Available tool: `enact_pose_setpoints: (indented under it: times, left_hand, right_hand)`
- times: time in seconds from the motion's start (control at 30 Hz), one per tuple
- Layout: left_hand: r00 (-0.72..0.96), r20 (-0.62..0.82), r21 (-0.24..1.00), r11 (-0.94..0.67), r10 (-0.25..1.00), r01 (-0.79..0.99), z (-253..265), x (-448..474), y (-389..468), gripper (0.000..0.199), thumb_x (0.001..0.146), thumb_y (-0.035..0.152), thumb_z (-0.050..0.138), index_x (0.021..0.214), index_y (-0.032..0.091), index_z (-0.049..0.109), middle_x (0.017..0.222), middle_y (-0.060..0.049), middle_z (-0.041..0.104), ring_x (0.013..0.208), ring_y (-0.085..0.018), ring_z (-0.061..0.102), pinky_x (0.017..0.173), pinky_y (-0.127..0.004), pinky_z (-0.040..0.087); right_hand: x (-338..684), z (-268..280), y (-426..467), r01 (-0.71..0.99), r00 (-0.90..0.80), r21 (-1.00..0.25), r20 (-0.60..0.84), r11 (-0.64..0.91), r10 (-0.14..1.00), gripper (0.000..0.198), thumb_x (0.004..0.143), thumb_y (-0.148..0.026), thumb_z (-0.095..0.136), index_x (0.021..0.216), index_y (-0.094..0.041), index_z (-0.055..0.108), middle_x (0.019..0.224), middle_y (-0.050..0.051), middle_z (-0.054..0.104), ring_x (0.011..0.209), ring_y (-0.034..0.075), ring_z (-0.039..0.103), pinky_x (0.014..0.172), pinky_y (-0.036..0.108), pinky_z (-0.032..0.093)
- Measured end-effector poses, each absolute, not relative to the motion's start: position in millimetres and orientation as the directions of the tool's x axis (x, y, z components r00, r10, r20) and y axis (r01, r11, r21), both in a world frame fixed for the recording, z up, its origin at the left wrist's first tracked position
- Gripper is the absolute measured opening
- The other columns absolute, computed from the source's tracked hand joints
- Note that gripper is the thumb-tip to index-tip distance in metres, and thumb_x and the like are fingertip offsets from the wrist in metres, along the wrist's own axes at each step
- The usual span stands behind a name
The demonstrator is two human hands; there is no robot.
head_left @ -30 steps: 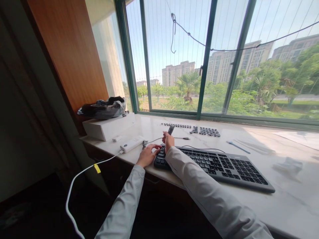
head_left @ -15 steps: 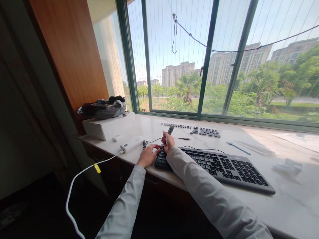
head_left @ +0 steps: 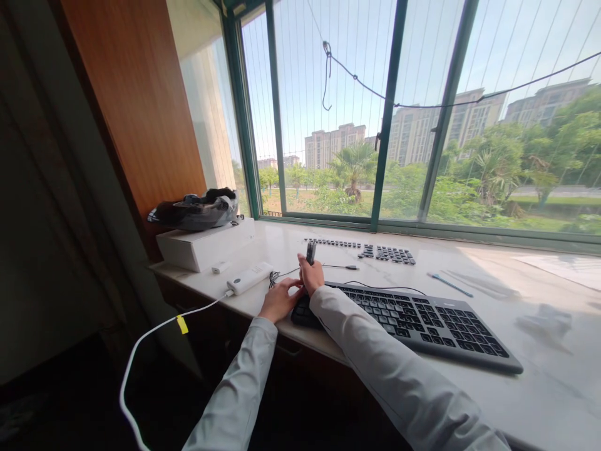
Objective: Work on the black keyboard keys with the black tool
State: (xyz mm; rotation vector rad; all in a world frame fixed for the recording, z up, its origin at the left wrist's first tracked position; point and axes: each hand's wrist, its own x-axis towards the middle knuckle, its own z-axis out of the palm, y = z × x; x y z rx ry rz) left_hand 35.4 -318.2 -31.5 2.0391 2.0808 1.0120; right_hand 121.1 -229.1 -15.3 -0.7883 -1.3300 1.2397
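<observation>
A dark full-size keyboard (head_left: 417,316) lies at a slant along the front edge of the windowsill counter, with some of its key positions looking bare. My right hand (head_left: 312,275) is closed round a dark slim tool (head_left: 310,252), whose upper end sticks out above the fist. The tool's lower end, over the keyboard's left part, is hidden by the hand. My left hand (head_left: 280,299) is beside it at the keyboard's left end, thumb and forefinger drawn together near the right hand. What lies between those fingertips is too small to make out.
Behind the keyboard, several loose keycaps (head_left: 387,253) lie in rows. A blue stick (head_left: 451,285) and a crumpled clear bag (head_left: 547,322) are on the right. To the left are a white power strip (head_left: 248,278), a thin black cable, and a white box (head_left: 200,247) with a black bag on top.
My right hand has turned the tool more upright and moved slightly down and left. My left hand's fingertips have come closer to it. The view has tilted slightly.
</observation>
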Motion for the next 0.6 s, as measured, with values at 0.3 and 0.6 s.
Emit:
enact_pose_setpoints:
  times: [0.3, 0.6]
  left_hand:
    - [-0.166, 0.350, 0.424, 0.002, 0.922, 0.906, -30.6, 33.7, -318.3, 0.036, 0.085, 0.044, 0.053, 0.110, 0.025, 0.071, 0.092, -0.008, 0.072, 0.092, -0.027, 0.064, 0.074, -0.032, 0.043]
    - [-0.179, 0.346, 0.479, -0.009, 0.921, 0.878, -31.1, 32.7, -316.6, 0.038, 0.084, 0.046, 0.054, 0.111, 0.026, 0.071, 0.076, -0.006, 0.070, 0.078, -0.023, 0.064, 0.068, -0.029, 0.040]
  right_hand:
    - [124.8, -9.3, -241.6, 0.058, -0.228, -0.872, 0.463, 0.487, 0.856, 0.040, 0.076, -0.048, 0.052, 0.051, -0.020, 0.036, 0.049, -0.003, 0.034, 0.052, 0.010, 0.032, 0.048, 0.025, 0.024]
    - [122.1, -15.2, -233.8, -0.023, -0.142, -0.920, 0.391, 0.392, 0.909, 0.042, 0.078, -0.052, 0.049, 0.052, -0.021, 0.037, 0.047, -0.002, 0.036, 0.050, 0.011, 0.034, 0.047, 0.025, 0.028]
